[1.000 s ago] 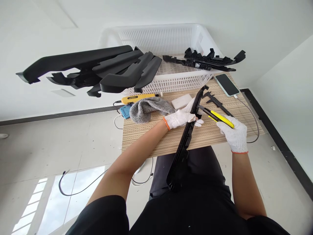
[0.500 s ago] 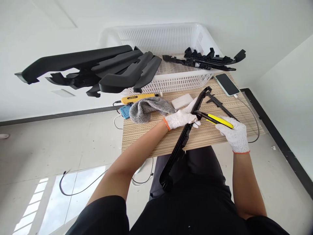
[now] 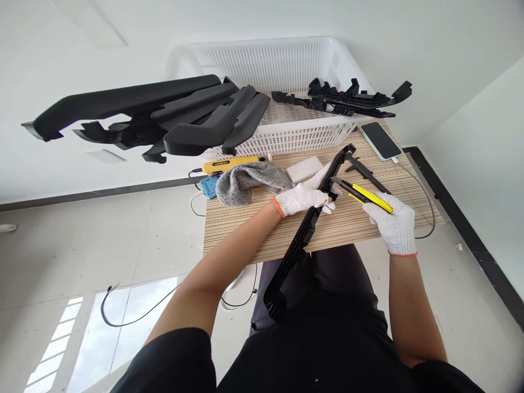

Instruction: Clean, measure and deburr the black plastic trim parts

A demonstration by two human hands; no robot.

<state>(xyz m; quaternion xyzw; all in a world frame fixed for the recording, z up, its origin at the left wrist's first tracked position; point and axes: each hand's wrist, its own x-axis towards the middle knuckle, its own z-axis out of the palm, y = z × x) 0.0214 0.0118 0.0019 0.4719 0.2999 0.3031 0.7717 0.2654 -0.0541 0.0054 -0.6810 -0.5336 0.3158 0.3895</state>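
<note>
My left hand (image 3: 306, 197), in a white knit glove, grips a long black plastic trim piece (image 3: 295, 248) around its middle. The piece slants from the table toward my lap, its ribbed side showing. In my gloved right hand (image 3: 393, 221) is a yellow and black utility knife (image 3: 370, 197). Its blade points left at the trim piece, close to my left fingers; whether the tip touches the plastic I cannot tell. Just behind the knife, a dark caliper (image 3: 368, 173) lies on the table.
A white basket (image 3: 295, 134) at the back bears several black trim pieces (image 3: 200, 117), overhanging left, and more black parts (image 3: 344, 101) at right. On the striped table (image 3: 237, 234) are a grey cloth (image 3: 241, 185), a yellow tool (image 3: 231, 165), a blue object (image 3: 209, 186), a white block (image 3: 305, 169) and a phone (image 3: 380, 141).
The knife has drawn back slightly to the right, its blade tip shifting up along the trim piece. The trim piece has rolled a little in my left hand, its lower end moving slightly left.
</note>
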